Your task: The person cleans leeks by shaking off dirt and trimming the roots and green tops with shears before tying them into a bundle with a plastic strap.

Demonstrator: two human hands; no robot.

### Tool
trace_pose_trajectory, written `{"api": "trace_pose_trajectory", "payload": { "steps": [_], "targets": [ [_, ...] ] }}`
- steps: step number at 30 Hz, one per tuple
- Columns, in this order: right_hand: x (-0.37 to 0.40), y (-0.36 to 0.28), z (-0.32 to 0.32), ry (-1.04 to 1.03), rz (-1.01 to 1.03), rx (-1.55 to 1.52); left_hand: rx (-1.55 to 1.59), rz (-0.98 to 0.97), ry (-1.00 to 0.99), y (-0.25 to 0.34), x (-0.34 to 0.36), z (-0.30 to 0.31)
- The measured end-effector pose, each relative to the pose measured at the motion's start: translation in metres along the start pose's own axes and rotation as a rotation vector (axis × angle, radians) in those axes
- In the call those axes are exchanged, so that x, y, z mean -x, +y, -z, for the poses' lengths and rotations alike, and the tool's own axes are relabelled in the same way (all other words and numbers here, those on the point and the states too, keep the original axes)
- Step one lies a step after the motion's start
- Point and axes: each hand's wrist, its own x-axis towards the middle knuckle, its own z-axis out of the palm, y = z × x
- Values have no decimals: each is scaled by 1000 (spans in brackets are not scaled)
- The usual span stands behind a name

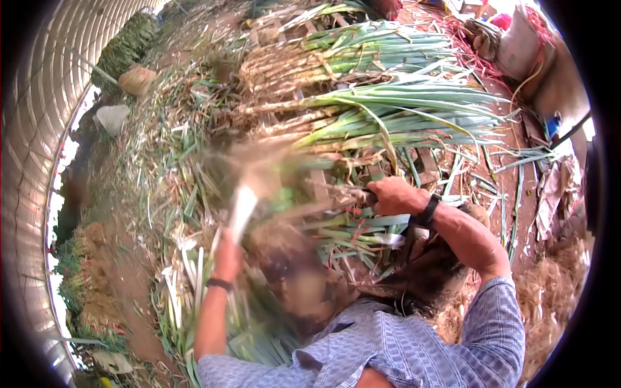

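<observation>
My left hand (pixel 228 258) is closed around a green onion, whose white stalk (pixel 243 210) points up and away from me, smeared by motion. Around its far end is a pale brown blur of roots or loose skins (pixel 255 165). My right hand (pixel 398 195) grips the dark handle (pixel 370 197) of a thin tool that reaches left toward the stalk; blur hides its kind. Just beyond my hands lie long green onions (pixel 414 113) in rows, roots left and green leaves right. Stripped white stalks (pixel 174 291) lie beside my left forearm.
Peelings and leaf scraps (pixel 187 129) cover the ground on the left. Another onion bundle (pixel 381 48) lies farther off. Pink-red strings (pixel 466 48) and a pale sack (pixel 524 45) are at upper right. A curved ribbed wall (pixel 32 161) bounds the left side.
</observation>
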Motion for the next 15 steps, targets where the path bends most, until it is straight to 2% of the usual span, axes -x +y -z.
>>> {"api": "trace_pose_trajectory", "payload": {
  "steps": [1, 3, 4, 7, 8, 10, 12, 13, 15],
  "targets": [
    [-5, 6, -5, 53, 20, -32, 35, 92, 216, 7, -11, 23],
    [-7, 5, -3, 148, 57, -98, 14, 11, 541, 16, -29, 76],
    [-13, 10, -8, 193, 67, -77, 64, -23, 562, 29, -31, 102],
    [-15, 11, -4, 243, 51, -53, 49, 203, 90, 72, -28, 63],
    [-12, 10, -6, 239, 27, -66, 112, 117, -225, 85, -10, 47],
    [-8, 12, 0, 259, -20, -79, 167, -59, -429, 77, 13, 23],
    [0, 24, 4, 279, -13, -51, 145, -286, -255, 55, -19, -10],
    [6, 28, -4, 226, 16, 7, 169, -347, -207, 50, -4, -27],
    [8, 25, -7, 168, 36, -17, -33, -187, -99, 35, 11, -39]
  ]
}}
